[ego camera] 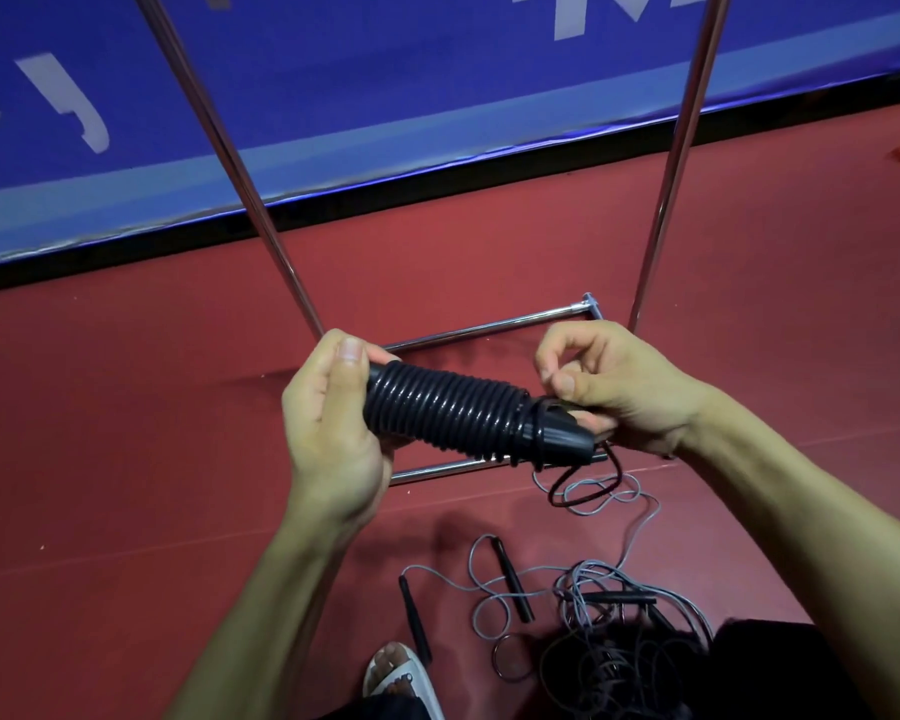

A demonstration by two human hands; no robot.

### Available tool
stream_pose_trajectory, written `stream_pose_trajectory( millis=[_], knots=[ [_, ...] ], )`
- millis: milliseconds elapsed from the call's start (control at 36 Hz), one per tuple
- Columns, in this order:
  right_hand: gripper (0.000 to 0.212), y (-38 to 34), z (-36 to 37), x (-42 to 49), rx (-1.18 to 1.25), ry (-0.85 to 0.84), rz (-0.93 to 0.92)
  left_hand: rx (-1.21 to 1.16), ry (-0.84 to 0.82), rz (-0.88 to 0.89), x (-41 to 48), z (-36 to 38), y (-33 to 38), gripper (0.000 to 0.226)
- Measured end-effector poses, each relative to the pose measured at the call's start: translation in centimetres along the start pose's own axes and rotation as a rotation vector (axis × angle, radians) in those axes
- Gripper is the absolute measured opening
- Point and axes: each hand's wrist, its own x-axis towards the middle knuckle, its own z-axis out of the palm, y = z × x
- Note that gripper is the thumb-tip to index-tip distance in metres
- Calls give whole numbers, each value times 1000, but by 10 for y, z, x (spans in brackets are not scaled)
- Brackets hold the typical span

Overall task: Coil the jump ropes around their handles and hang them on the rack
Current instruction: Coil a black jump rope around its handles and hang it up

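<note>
A black jump rope (pixel 453 407) is wound in tight coils around its paired handles, held level in front of me. My left hand (pixel 328 423) grips the left end of the bundle. My right hand (pixel 609 392) pinches the rope at the handles' tapered right end, and a short loose loop (pixel 588 491) hangs below it. The chrome rack (pixel 240 163) stands behind, its two uprights rising out of view and its base bars on the floor under my hands.
On the red floor near my feet lie several tangled grey and black jump ropes (pixel 593 626) with loose black handles (pixel 513 579). My sandalled foot (pixel 401 672) is at the bottom. A blue banner wall (pixel 385 96) runs behind the rack.
</note>
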Motion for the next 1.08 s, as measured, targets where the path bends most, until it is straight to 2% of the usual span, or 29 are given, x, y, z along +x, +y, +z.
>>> stream_pose_trajectory(
  millis=[139, 278, 444, 556, 611, 694, 750, 889, 1000, 1083],
  knots=[
    [31, 15, 3, 3, 233, -85, 20, -92, -13, -32, -3, 4, 1, 31],
    [29, 26, 1, 4, 317, -121, 57, -170, -23, -61, -6, 8, 4, 30],
    [34, 22, 12, 7, 140, 28, -33, -172, 24, -82, -2, 3, 3, 33],
    [30, 16, 22, 7, 204, 126, -80, -148, 113, -86, 0, 4, 2, 33],
    [23, 17, 26, 7, 214, 234, -91, -135, 170, -100, 1, 6, 0, 37],
    [33, 23, 34, 6, 251, 370, -126, -143, 236, -139, 2, 9, -2, 40],
    [36, 25, 36, 5, 278, 379, -154, -144, 266, -147, 4, 11, -2, 40],
    [17, 30, 40, 6, 69, 421, -198, -164, 337, -188, 8, 10, -4, 37],
    [17, 34, 40, 12, -214, 573, -190, -186, 396, -224, 12, 8, -10, 37],
    [22, 34, 44, 14, -370, 582, -137, -194, 432, -243, 15, 7, -15, 37]
  ],
)
